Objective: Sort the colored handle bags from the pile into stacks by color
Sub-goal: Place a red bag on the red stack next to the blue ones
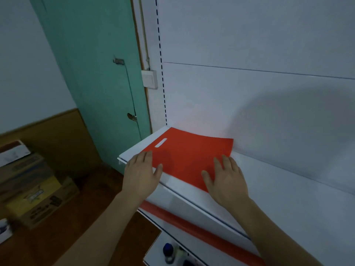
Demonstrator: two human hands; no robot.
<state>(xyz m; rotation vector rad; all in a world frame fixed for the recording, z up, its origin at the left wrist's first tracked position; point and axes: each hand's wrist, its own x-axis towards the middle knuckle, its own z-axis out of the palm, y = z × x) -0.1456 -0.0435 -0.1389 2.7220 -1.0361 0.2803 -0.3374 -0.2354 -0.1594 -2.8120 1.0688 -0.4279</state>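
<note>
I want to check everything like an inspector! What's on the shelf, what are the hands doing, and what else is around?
Surface: white shelf, at its left end.
Job's things: one red handle bag lying flat on the shelf, cut-out handle toward the left; no pile or other colors in view.
Clutter: cardboard boxes on the floor at left; a dark-capped bottle on a lower level.
Grippers: left hand and right hand rest flat, fingers straight, on the bag's near edge.
Cables: thin conduit running down to a wall switch.
Surroundings: green door, white back panel, red strip below the shelf.
</note>
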